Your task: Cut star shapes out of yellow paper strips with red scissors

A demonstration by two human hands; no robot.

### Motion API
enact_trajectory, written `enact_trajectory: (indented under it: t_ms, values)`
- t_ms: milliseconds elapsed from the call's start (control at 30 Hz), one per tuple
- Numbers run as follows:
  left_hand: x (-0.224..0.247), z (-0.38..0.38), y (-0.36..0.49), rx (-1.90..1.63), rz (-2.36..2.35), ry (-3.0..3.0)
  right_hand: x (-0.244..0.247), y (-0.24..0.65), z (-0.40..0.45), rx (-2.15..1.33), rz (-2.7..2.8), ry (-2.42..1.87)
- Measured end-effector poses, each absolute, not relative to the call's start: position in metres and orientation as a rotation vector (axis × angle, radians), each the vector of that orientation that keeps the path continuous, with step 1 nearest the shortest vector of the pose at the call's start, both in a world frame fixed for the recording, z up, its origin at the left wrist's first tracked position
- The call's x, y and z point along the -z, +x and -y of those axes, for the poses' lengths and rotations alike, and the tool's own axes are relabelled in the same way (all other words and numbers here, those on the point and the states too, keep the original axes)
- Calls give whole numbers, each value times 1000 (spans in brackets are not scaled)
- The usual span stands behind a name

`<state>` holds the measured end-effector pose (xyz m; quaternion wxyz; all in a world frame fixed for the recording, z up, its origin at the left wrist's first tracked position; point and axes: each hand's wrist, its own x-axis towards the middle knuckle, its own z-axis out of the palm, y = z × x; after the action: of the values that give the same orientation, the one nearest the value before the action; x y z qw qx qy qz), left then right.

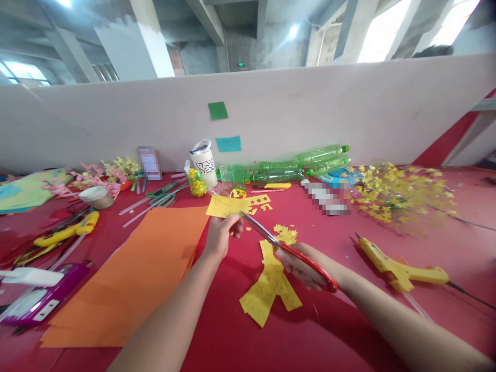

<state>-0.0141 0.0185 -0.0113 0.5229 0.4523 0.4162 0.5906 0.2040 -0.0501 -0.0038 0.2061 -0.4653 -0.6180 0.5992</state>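
Observation:
A strip of yellow paper (pixel 225 206) is pinched in my left hand (pixel 222 232), held above the red table. My right hand (pixel 306 263) grips a pair of scissors with red handles (pixel 310 262). Their blade tips reach the right end of the strip, just beyond my left fingers. Under the scissors lie several yellow paper pieces (pixel 261 297). Small yellow cut-out stars (pixel 285 234) are heaped near the blades. Behind the strip rests a yellow piece with star-shaped holes (pixel 263 200).
Orange sheets (pixel 135 268) cover the left side, near a purple power strip (pixel 46 294) and a yellow glue gun (pixel 70 232). Another yellow glue gun (pixel 403 266) lies at right, before yellow star sprays (pixel 399 191). Green plastic bottles (pixel 321 156) and a white cup (pixel 204 163) line the back.

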Motion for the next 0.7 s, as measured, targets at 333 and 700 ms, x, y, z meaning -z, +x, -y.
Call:
enact_trajectory:
  t_ms: [333,700]
  values:
    - [12,-19,-14,-1425,-977,1076,1,204,50,-1681,1723,-1272]
    - [14,-10,-5,-1406,-1015,1139,-1,196,54,-1685,1667,-1299]
